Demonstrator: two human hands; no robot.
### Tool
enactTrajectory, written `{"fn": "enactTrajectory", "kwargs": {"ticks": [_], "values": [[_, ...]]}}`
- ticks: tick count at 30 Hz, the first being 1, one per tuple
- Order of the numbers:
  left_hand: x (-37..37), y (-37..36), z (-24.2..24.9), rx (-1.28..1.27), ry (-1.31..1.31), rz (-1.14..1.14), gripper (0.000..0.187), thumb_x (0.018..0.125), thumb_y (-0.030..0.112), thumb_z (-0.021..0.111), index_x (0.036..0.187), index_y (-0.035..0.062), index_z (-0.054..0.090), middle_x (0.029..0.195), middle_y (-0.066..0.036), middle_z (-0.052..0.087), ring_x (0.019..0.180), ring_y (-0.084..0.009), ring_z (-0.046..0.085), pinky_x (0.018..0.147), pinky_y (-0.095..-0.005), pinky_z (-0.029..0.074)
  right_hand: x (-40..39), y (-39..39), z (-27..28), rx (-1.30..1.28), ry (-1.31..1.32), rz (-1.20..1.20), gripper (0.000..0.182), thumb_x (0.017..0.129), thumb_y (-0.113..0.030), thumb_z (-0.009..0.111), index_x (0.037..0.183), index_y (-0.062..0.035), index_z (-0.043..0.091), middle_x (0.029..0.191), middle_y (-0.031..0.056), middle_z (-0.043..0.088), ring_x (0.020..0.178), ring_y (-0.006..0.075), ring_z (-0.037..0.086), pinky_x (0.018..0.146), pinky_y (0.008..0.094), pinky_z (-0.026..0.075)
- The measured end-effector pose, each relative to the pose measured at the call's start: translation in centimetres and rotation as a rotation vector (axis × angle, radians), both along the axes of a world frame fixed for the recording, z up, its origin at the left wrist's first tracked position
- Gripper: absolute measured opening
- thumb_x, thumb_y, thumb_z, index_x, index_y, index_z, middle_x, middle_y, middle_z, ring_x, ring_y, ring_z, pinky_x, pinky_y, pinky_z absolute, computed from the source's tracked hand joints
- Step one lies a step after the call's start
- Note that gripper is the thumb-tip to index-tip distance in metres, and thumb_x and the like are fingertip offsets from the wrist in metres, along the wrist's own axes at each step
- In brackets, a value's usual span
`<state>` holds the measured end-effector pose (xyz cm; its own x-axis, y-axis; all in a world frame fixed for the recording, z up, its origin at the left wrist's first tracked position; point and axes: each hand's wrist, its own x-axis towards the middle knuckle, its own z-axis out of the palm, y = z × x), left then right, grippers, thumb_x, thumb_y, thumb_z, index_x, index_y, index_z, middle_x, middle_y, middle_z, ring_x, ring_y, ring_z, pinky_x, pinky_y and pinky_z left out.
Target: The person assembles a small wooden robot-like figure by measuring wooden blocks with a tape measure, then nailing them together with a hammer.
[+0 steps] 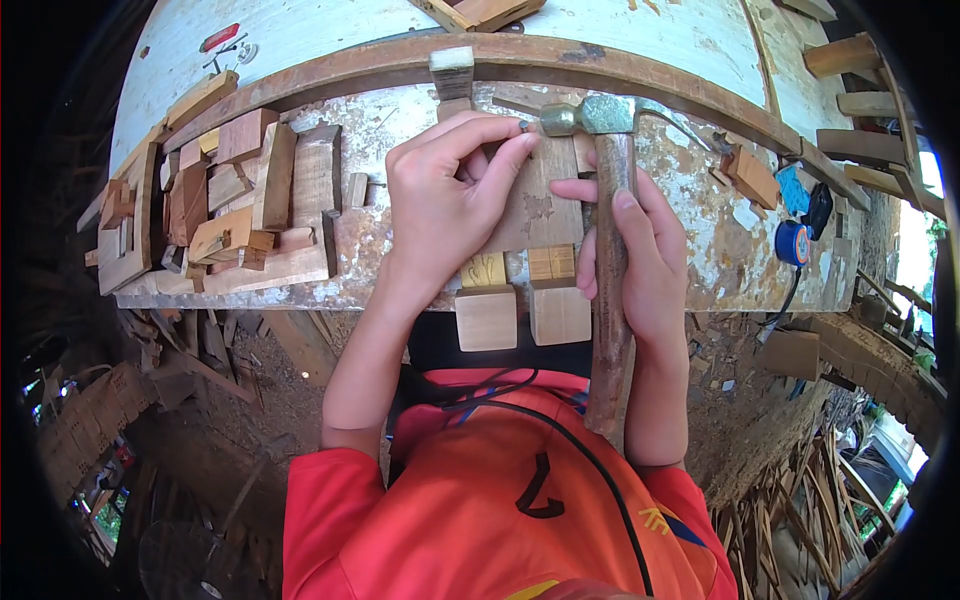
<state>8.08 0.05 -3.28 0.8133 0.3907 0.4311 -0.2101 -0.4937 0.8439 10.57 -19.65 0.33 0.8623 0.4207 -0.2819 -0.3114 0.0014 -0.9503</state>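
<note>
My left hand rests on a flat wooden board, with thumb and forefinger pinched on a small nail just under the hammer's face. My right hand grips the wooden handle of a hammer, whose metal head lies at the board's top edge, touching or nearly touching the nail. The board sits across two pale wooden bars that stick out over the bench's near edge. The nail itself is almost hidden by my fingers.
The worn painted bench holds a heap of wood offcuts at left and a curved wooden strip behind. A blue tape measure and small blocks lie at right. Scrap wood covers the dirt floor below.
</note>
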Motion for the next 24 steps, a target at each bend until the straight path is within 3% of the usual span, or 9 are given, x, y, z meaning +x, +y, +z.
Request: {"fn": "enactTrajectory", "kwargs": {"ticks": [12,19,22,24], "values": [[0.1,-0.1,0.1,0.05,-0.019,-0.006,0.007,0.091,0.003,0.084,0.096,0.0002,0.081,0.084,-0.008,0.077,0.057,-0.01,0.06,0.053,-0.0257,0.047,0.0,0.0,0.0,-0.007,0.001,0.005,0.045,0.117,-0.023,0.039,0.152,0.0043,0.048,0.127,0.0241,0.075,0.052,0.0123,0.06,0.046,0.0245,0.048],[0.2,-0.1,0.4,0.192,-0.103,-0.043,0.01,0.09,0.004,0.085,0.099,0.0006,0.081,0.09,-0.01,0.078,0.063,-0.0189,0.069,0.058,-0.0299,0.055,-0.5,0.0,1.1,-0.072,-0.075,-0.009,0.045,0.116,-0.02,0.043,0.153,0.0048,0.05,0.123,0.021,0.076,0.053,0.0108,0.058,0.048,0.0232,0.047],[0.2,-0.1,0.4,0.218,-0.116,-0.066,0.01,0.09,0.004,0.085,0.099,0.0001,0.081,0.091,-0.011,0.079,0.068,-0.0226,0.073,0.061,-0.0313,0.057,-1.2,-0.5,4.3,-0.025,-0.169,-0.083,0.043,0.116,-0.018,0.049,0.15,0.0077,0.053,0.112,0.0131,0.074,0.06,0.006,0.058,0.053,0.0214,0.047],[0.2,-0.2,0.7,0.204,-0.082,-0.073,0.01,0.09,0.004,0.085,0.098,-0.0003,0.081,0.091,-0.011,0.079,0.072,-0.0246,0.075,0.063,-0.0321,0.059,-1.7,-1.3,5.9,0.081,-0.24,-0.117,0.044,0.115,-0.016,0.05,0.151,0.0092,0.052,0.11,0.0141,0.073,0.061,0.0066,0.057,0.054,0.0218,0.046]]}}
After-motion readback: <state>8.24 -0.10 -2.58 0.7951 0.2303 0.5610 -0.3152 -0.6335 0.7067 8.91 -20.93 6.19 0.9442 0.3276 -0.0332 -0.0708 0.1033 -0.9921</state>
